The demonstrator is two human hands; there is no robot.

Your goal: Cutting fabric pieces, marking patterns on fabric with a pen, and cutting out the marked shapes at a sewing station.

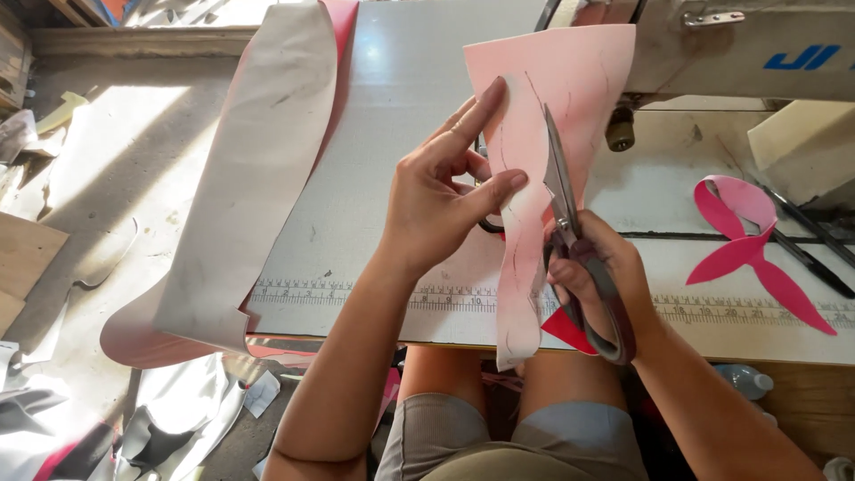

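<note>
**Scissors Cutting a Pink Sheet**

Bare knees in grey shorts [499, 436] sit closest, tucked under the edge of the work table [401, 98]. Just above them, the right hand [598, 278] holds a pair of big scissors [570, 233]. Its fingers are curled tight through the grey handles. The blades are open a little and point up, biting into a pale pink sheet [552, 116].

The left hand [445, 198] holds the same sheet from the other side. Its thumb and fingers pinch the sheet's edge, and the pointer finger lies straight along it. The sheet stands up over the table between both hands, and its bottom end hangs down past the table's front edge.

A ruler strip [356, 294] runs along the front of the table. A long grey piece [258, 169] lies on the left side and droops over the edge. Bright pink cut strips [753, 249] lie on the right, near a sewing machine [739, 44].
</note>
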